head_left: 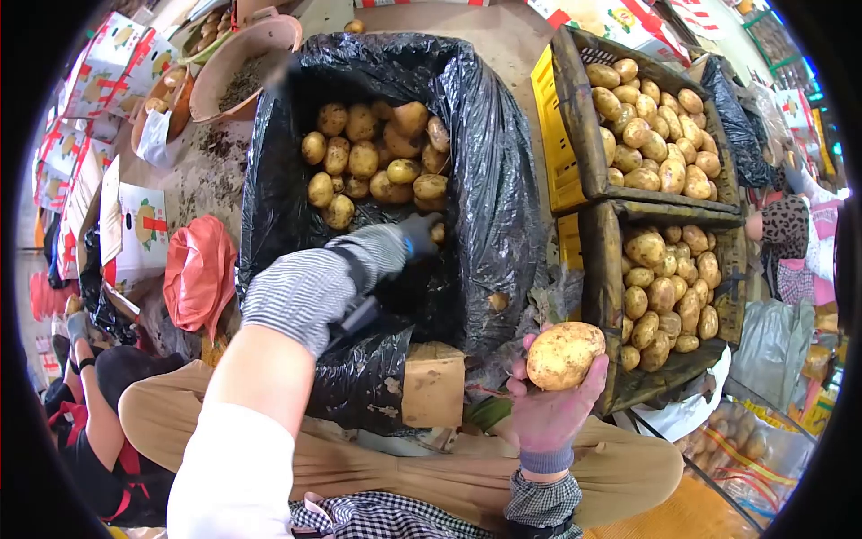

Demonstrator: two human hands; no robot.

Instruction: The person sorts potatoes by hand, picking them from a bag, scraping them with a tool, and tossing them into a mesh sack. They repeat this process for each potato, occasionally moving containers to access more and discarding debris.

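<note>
My left hand (391, 247), in a grey striped glove with dark fingertips, reaches into a box lined with black plastic (503, 171). Its fingers are closed around a small potato (437, 233), mostly hidden by them. Beyond it, in the same box, lies a pile of potatoes (363, 160). My right hand (555, 415), palm up at the box's near right corner, has its fingers and thumb wrapped round a large, dirt-specked potato (566, 356).
Two crates of potatoes, far (575, 117) and near (608, 296), stand at the right. A red plastic bag (199, 274), a brown tub (283, 34) and printed cartons (144, 225) are on the left. Another person's arm (103, 418) shows at lower left.
</note>
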